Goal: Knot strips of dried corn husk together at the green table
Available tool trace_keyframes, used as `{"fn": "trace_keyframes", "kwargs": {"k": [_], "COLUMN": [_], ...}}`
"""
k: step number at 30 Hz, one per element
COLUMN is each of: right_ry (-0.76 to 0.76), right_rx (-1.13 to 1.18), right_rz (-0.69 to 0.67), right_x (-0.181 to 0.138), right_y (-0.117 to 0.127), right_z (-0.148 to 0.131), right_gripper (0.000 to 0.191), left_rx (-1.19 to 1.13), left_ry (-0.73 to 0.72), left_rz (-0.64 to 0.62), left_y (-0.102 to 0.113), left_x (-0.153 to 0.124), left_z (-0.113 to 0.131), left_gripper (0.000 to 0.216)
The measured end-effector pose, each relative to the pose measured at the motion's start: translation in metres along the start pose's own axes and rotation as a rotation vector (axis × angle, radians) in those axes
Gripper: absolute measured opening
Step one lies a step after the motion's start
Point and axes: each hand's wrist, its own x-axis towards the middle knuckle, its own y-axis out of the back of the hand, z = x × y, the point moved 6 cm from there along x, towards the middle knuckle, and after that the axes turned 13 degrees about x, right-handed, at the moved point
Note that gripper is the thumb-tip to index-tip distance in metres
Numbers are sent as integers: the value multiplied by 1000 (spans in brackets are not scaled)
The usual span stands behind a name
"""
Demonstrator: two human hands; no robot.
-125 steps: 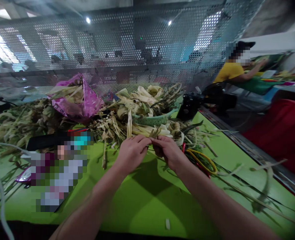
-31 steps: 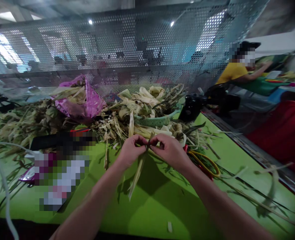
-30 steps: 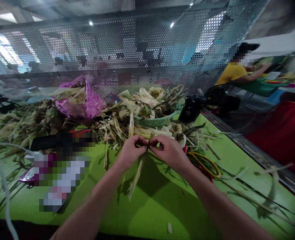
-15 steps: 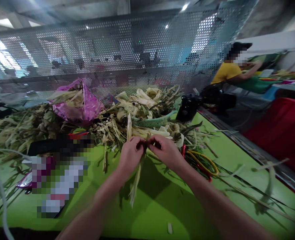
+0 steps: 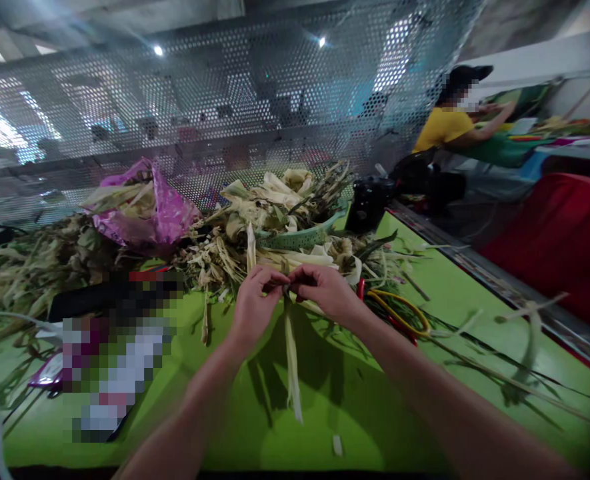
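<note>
Above the middle of the green table, my left hand (image 5: 259,299) and my right hand (image 5: 325,290) meet, fingertips nearly touching. Both are closed in a pinch on a pale dried corn husk strip (image 5: 291,363), whose long end hangs down toward the table. The exact grip point is small and partly covered by my fingers. Another pale husk piece (image 5: 251,248) stands up behind my left hand. Beyond my hands, a green basket (image 5: 299,239) holds a heap of dried husks (image 5: 279,197). Red-handled and yellow-looped tools (image 5: 409,313) lie right of my right hand.
A pink plastic bag (image 5: 175,210) of husks and a pile of dried leaves (image 5: 49,260) lie at the back left. A black camera (image 5: 369,200) stands by the basket. Loose stalks (image 5: 519,353) lie at the right. A person in yellow (image 5: 445,127) sits beyond a red chair (image 5: 559,233).
The hanging end of the husk strip has swung right and now hangs straighter. My hands stay pinched together, with my fingers slightly shifted. The whole view has shifted a little.
</note>
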Motion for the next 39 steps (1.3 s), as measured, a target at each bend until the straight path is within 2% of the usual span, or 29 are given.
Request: {"fn": "trace_keyframes", "kwargs": {"k": [7,12,15,21,23,28,33,36,39], "right_ry": [-25,-54,-57,-23,-26,-91,-92,-18,53], "right_rx": [114,196,159,-4,-3,-79,-106,4,245], "right_rz": [66,14,-5,1,13,13,22,50,32], "right_x": [-3,-4,-2,1,2,5,4,0,-4], "right_y": [6,2,1,7,10,17,17,14,7], "right_z": [-9,-10,-4,-1,-1,10,7,-6,-14], "right_gripper": [3,14,20,17,19,15,21,28,28], "left_rx": [-126,-136,-148,-218,-296,-573,-744,-762,-770], "left_ry": [152,168,174,232,278,378,389,411,439], "left_rz": [-40,-31,-33,-80,-95,-30,-108,-88,-85], "left_y": [-5,-5,-5,-5,-5,0,-5,-4,-6], "left_x": [0,0,0,2,3,2,0,0,0], "left_z": [-18,-19,-18,-20,-23,-27,-22,-24,-26], "left_gripper": [9,9,8,9,11,12,14,15,15]}}
